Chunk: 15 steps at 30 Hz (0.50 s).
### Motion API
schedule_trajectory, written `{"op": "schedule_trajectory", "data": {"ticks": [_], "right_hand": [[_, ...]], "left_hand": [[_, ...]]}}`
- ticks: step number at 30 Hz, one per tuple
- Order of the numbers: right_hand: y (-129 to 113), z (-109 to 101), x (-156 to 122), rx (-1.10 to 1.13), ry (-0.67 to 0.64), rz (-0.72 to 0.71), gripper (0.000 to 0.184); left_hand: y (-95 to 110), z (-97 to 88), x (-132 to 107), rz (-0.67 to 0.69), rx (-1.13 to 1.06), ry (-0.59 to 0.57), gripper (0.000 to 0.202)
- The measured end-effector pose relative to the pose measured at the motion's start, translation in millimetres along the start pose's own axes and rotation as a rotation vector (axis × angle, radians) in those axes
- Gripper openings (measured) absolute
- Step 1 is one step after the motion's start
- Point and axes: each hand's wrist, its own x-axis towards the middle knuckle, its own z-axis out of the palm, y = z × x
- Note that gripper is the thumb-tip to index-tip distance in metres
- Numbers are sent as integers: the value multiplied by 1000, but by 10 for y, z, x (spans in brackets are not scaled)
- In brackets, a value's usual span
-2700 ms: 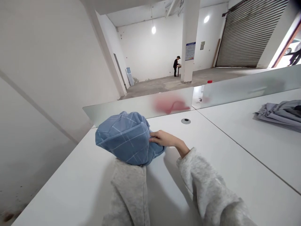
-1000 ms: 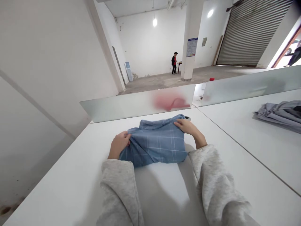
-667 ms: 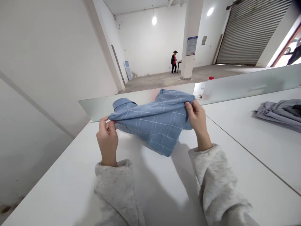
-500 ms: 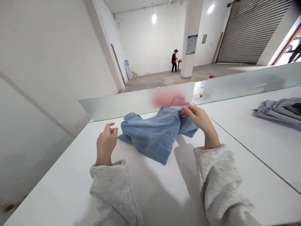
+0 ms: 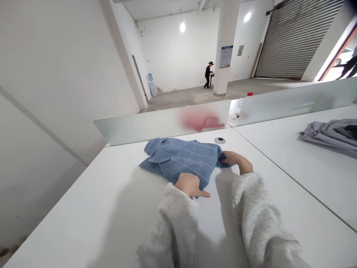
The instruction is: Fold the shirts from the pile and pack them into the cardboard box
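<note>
**Head view.** A folded blue checked shirt (image 5: pixel 181 160) lies on the white counter (image 5: pixel 97 208), just in front of the frosted divider (image 5: pixel 156 124) and near a round cable grommet (image 5: pixel 220 140).

The fold could be lost from here. The collar end on the left is not weighted, and a tab of cloth juts out at the right edge, so a sideways drag by either hand could let the layers slide on the smooth counter and open.

The left hand (image 5: pixel 191 185) is laid open and flat on the shirt's near edge, with the fingers stretched to the right and the grey sleeve crossing low. The right hand (image 5: pixel 232 158) is set against the right edge, knuckles up. Whether cloth is pinched there cannot be told.

Grey garments (image 5: pixel 326 134) lie well apart to the right.
</note>
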Motion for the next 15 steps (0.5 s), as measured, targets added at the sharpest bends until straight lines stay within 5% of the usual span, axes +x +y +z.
{"op": "schedule_trajectory", "data": {"ticks": [5,10,15], "right_hand": [[-145,-204,-14,86,107,-46,20],[-385,-595,-344,692,451,-181,25],[-838,-960,-996,1198,841,-470,20]], "left_hand": [[-75,-193,14,-46,-27,149,23],[-74,-383,-336,-135,-35,425,35],[-134,-612,-811,-203,-254,1086,41]]}}
